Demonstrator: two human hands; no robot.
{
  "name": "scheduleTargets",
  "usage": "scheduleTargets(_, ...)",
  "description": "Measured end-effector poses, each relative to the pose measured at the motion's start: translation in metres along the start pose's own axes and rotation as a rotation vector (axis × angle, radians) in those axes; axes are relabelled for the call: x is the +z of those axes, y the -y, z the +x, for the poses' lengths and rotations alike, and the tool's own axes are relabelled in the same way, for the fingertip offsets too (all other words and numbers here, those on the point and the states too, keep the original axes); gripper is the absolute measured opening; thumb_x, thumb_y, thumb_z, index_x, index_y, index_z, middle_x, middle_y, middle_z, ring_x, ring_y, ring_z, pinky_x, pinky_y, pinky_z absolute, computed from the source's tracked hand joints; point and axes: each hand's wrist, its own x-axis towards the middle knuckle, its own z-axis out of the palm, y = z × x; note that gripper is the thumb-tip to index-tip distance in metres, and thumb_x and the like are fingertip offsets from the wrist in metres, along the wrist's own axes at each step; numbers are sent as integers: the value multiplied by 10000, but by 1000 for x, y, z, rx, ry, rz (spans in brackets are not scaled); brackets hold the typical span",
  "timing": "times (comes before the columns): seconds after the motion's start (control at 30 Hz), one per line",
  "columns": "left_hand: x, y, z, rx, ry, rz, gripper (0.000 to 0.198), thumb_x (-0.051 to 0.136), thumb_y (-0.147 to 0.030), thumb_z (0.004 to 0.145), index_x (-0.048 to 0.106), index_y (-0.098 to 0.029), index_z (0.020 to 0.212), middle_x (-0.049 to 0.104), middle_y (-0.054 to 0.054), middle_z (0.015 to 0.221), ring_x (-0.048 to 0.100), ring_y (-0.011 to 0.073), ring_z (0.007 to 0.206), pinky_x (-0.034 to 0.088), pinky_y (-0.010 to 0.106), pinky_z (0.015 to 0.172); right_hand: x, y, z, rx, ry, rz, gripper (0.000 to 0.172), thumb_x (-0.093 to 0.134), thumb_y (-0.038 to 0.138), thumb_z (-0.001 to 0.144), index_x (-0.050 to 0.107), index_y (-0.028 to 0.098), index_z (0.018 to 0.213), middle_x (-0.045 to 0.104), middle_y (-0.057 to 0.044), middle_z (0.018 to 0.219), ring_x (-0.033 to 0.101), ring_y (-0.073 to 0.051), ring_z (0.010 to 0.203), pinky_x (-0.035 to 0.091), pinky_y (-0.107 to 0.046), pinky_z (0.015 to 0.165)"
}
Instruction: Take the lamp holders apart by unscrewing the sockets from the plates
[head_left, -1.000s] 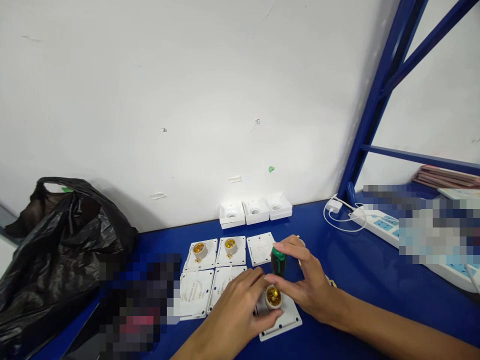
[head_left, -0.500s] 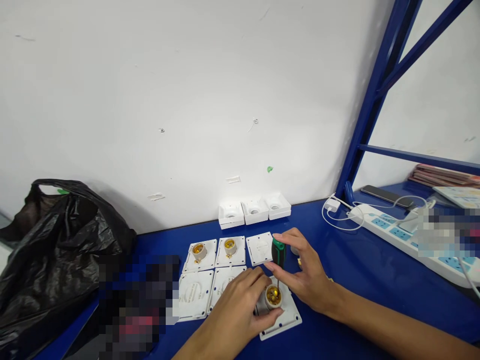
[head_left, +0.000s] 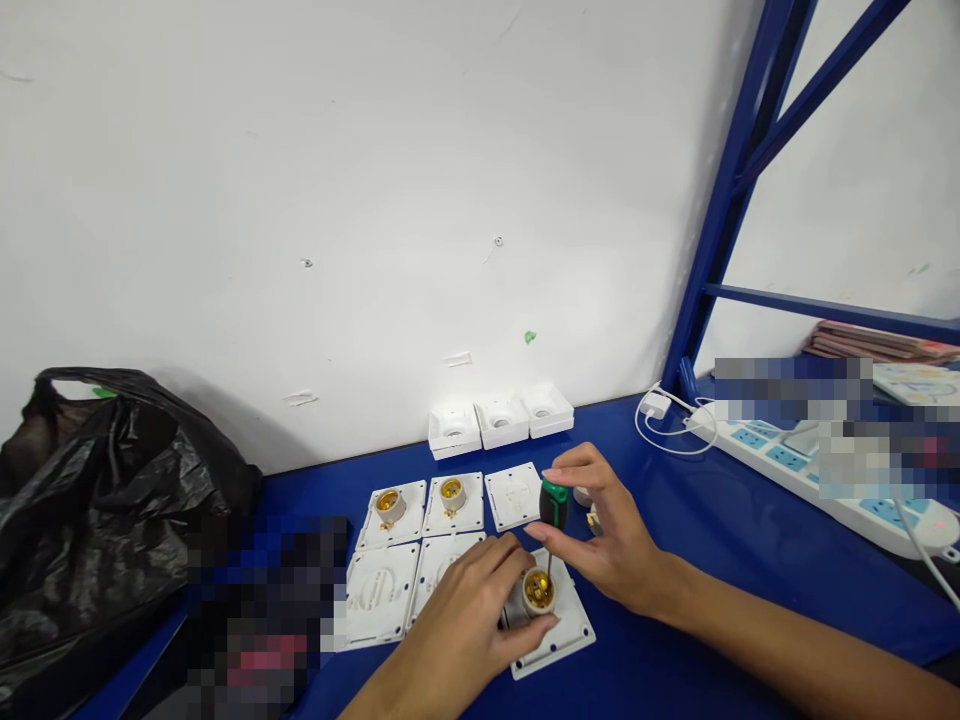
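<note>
Fingers at work in the head view: the right hand pinches a green-and-black screwdriver, shaft down inside a brass-lined socket! Left hand grips that socket, thumb in front, over a white plate, well out from the tabletop's back edge, where three white boxes line up.

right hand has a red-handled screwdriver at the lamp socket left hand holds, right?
Not red: in the head view, the screwdriver in the right hand, at the lamp socket the left hand holds, has a green and black handle.
</note>
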Motion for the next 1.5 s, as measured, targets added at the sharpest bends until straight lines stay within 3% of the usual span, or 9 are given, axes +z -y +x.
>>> scheduleTargets(0.23, -3, -2, 0, 22, 38, 107, 274, 777, -338, 979, 614, -213, 1160, 685, 62, 1176, 682, 297, 1079, 584, 444, 920, -4, 3, -1, 38, 100, 139, 508, 529, 57, 1009, 469, 259, 1471, 593, -81, 1227, 574, -226, 1132, 506, -399, 989)
scheduleTargets(0.47, -6, -5, -4, 67, 31, 116, 323, 743, -347, 1006, 589, -238, 1268, 690, 51, 1190, 684, 290, 1111, 581, 449, 969, -2, 4, -3, -42, 86, 144, 600, 665, 57, 951, 469, 276, 1474, 587, -44, 1124, 589, -209, 1013, 541, -366, 891)
scheduleTargets(0.67, -4, -2, -4, 23, 49, 86, 310, 747, -366, 1000, 626, -237, 1256, 685, 70, 1237, 680, 307, 1141, 590, 460, 977, -5, 7, -4, -17, 149, 108, 588, 511, 31, 1004, 415, 248, 1542, 622, -92, 1288, 583, -226, 1171, 516, -406, 1028)
scheduleTargets(0.87, -4, -1, -2, -27, 58, -9, 455, 794, -299, 963, 593, -283, 1372, 649, 70, 1316, 673, 299, 1182, 559, 460, 1047, -6, 5, 1, -55, 126, 64, 563, 644, 83, 974, 479, 267, 1480, 601, -58, 1150, 581, -216, 1028, 554, -371, 887)
scheduleTargets(1.07, -3, -1, -3, -40, 72, -30, 411, 774, -331, 982, 599, -275, 1350, 635, 77, 1340, 657, 298, 1212, 552, 454, 1051, -7, 7, -1, -98, 87, 67, 603, 645, 50, 960, 462, 250, 1499, 590, -62, 1129, 566, -210, 967, 565, -335, 776)
scheduleTargets(1.33, -6, -2, -3, -25, 58, -39, 353, 798, -344, 963, 647, -275, 1275, 658, 49, 1250, 685, 277, 1118, 577, 406, 968, -4, 6, -4, -104, 68, 91, 592, 644, 55, 972, 461, 252, 1499, 576, -65, 1126, 568, -215, 985, 568, -349, 803)
scheduleTargets(1.5, -4, 1, -3, -13, 39, -50, 386, 793, -388, 964, 634, -286, 1301, 654, 55, 1280, 678, 281, 1147, 569, 412, 1001, -2, 6, -6, -100, 80, 114, 588, 648, 54, 979, 458, 249, 1500, 570, -64, 1144, 569, -205, 1014, 569, -348, 854)
